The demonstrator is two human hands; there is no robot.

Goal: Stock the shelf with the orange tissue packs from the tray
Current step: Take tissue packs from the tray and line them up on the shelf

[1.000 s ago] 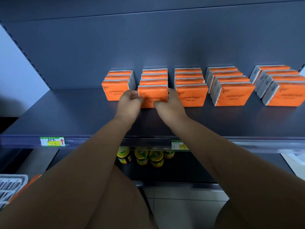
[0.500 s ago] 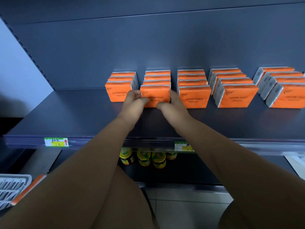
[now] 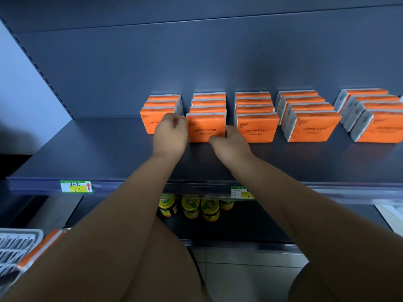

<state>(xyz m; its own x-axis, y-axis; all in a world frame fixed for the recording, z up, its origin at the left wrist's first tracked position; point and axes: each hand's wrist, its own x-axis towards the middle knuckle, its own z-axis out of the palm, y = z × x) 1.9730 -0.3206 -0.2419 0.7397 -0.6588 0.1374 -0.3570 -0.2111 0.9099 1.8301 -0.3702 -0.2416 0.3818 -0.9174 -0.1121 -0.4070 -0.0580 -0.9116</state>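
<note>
Orange tissue packs stand upright in five rows on the dark shelf (image 3: 98, 153). The front pack of the second row (image 3: 206, 129) reads "COTTON TISSUE" and is held from both sides. My left hand (image 3: 171, 136) has curled fingers at its left edge and partly covers the front pack of the first row (image 3: 149, 122). My right hand (image 3: 231, 144) pinches its right edge, with the thumb at the lower front. At the lower left, the white slotted tray (image 3: 19, 243) holds one more orange pack (image 3: 41, 247), partly hidden by my left arm.
Three more rows of packs (image 3: 314, 125) fill the shelf to the right. The shelf's front rail carries price tags (image 3: 76, 186). Yellow-lidded jars (image 3: 189, 207) stand on the lower shelf below my arms. Tiled floor shows underneath.
The front pack of the second row has slid back against its row, level with the neighbouring front packs. Both hands stayed at its sides and moved back with it.
</note>
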